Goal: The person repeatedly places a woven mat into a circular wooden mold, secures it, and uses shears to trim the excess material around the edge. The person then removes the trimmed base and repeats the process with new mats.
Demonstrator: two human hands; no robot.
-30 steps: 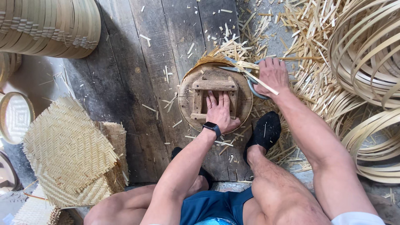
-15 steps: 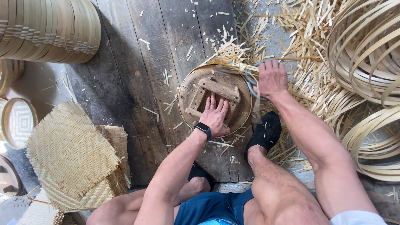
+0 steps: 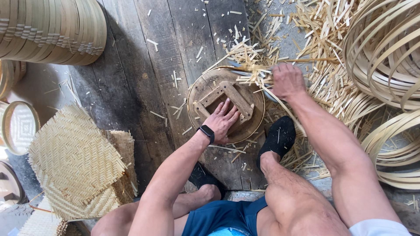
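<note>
From the head view I take the round wooden form [image 3: 226, 104] as my landmark; it lies on the plank floor [image 3: 131, 87] just ahead of my feet, with a crossed wooden frame [image 3: 227, 98] on its top face. My left hand [image 3: 222, 120] rests flat on the near edge of the form, fingers spread across the frame, gripping nothing, just pressing down. My right hand [image 3: 286, 81] sits at the form's far right rim, closed loosely around a thin bamboo strip [image 3: 280, 105] that runs around the rim, beside a bunch of splintered strip ends [image 3: 251, 70]. The strip looks light, springy and thin-edged; I judge it would kink if bent sharply, so it is best held flat between thumb and fingers close to the rim. The form looks solid and heavy enough to stay put under a palm. My black shoe [image 3: 280, 137] is planted at the form's near right. To the right of the form lie coiled bamboo hoops [image 3: 385, 57]; to its left, woven mats [image 3: 74, 153]; to the far left, stacked baskets [image 3: 52, 28].

Compared with half a second ago, the form has turned a little, the frame's bars sit at a new angle, and my right hand has shifted along the rim.
</note>
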